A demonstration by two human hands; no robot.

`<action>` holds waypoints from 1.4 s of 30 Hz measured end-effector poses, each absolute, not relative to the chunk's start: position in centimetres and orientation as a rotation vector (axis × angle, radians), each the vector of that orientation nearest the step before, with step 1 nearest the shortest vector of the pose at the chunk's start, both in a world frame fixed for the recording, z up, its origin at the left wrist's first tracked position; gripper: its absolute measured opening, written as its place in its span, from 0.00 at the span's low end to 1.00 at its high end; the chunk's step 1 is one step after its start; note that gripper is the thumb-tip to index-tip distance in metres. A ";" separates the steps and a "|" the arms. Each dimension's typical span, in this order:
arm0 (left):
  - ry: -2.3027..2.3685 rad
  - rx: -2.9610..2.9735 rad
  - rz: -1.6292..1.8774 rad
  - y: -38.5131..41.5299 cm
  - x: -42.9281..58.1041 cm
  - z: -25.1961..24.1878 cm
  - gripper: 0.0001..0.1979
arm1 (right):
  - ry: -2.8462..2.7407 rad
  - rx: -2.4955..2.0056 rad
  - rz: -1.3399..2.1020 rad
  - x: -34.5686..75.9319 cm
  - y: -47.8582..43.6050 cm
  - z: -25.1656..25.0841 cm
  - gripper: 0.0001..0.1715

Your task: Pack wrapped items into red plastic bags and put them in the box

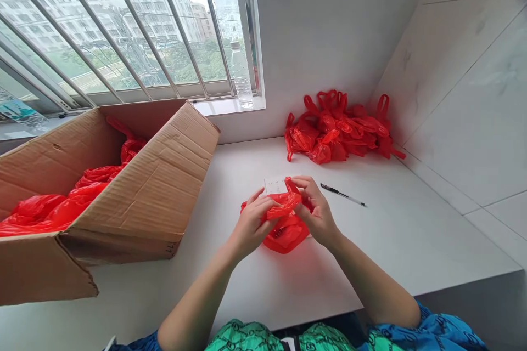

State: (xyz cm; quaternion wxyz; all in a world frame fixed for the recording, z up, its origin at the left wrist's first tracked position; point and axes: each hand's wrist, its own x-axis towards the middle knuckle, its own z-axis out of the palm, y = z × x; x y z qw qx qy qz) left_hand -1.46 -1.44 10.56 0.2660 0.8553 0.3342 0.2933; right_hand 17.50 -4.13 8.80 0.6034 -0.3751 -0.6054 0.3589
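Observation:
A small red plastic bag lies on the white counter in front of me. My left hand pinches one twisted handle of the bag. My right hand grips the other handle, and the two handles cross between my fingers above the bag. A white slip of paper lies just behind the bag, partly hidden by it.
An open cardboard box with loose red bags stands at the left. A pile of tied red bags sits at the back by the wall. A black pen lies right of my hands. A water bottle stands on the window sill.

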 end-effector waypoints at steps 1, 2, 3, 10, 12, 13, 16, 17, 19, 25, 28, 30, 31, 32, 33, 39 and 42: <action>0.901 2.270 0.812 -1.3 -1.3 10.4 0.12 | -1.459 -0.870 0.829 17.6 -4.1 8.7 0.24; 0.914 2.226 0.836 -1.3 -1.2 10.2 0.14 | -1.527 -0.876 0.825 17.6 -4.0 8.6 0.31; 0.927 2.194 0.854 -1.3 -1.0 10.0 0.14 | -1.595 -0.888 0.820 17.5 -4.0 8.5 0.38; 0.801 1.953 0.551 -1.9 -0.5 9.3 0.12 | -1.454 -0.914 0.978 16.7 -3.7 8.4 0.17; 0.756 1.741 0.529 -1.9 -0.8 9.3 0.13 | -1.290 -0.855 1.228 16.9 -3.7 8.5 0.18; 0.735 1.647 0.546 -1.9 -0.9 9.3 0.14 | -1.209 -0.820 1.343 17.0 -3.7 8.5 0.18; 0.719 1.354 0.590 -1.7 -1.2 9.2 0.14 | -1.087 -0.725 1.509 17.3 -3.7 8.5 0.16; 0.720 1.245 0.593 -1.5 -1.3 9.1 0.13 | -1.100 -0.710 1.514 17.3 -3.7 8.4 0.16; 0.714 1.049 0.610 -1.3 -1.3 8.9 0.13 | -1.210 -0.709 1.451 17.5 -3.7 8.4 0.18; 0.643 0.862 0.626 -0.8 -1.5 9.1 0.12 | -1.781 -0.905 0.780 18.3 -3.4 8.3 0.19; 0.663 0.889 0.654 -0.9 -1.4 9.3 0.14 | -1.962 -1.029 0.399 18.5 -3.2 7.9 0.16; 0.674 0.901 0.672 -1.0 -1.3 9.3 0.17 | -2.000 -1.081 0.205 18.5 -3.1 7.6 0.15; 0.680 0.899 0.684 -1.0 -1.3 9.3 0.18 | -1.998 -1.088 0.168 18.5 -3.0 7.4 0.15; 0.686 0.893 0.696 -1.0 -1.3 9.2 0.18 | -1.987 -1.083 0.170 18.5 -3.0 7.3 0.15; 0.693 0.884 0.706 -1.0 -1.3 9.1 0.17 | -1.973 -1.068 0.199 18.5 -2.9 7.2 0.13; 0.763 0.874 0.696 -1.1 -1.4 8.4 0.15 | -1.910 -0.957 0.357 18.7 -2.8 6.7 0.08; 0.784 0.897 0.758 -1.0 -1.3 8.2 0.16 | -1.925 -0.956 0.346 18.6 -2.9 6.9 0.09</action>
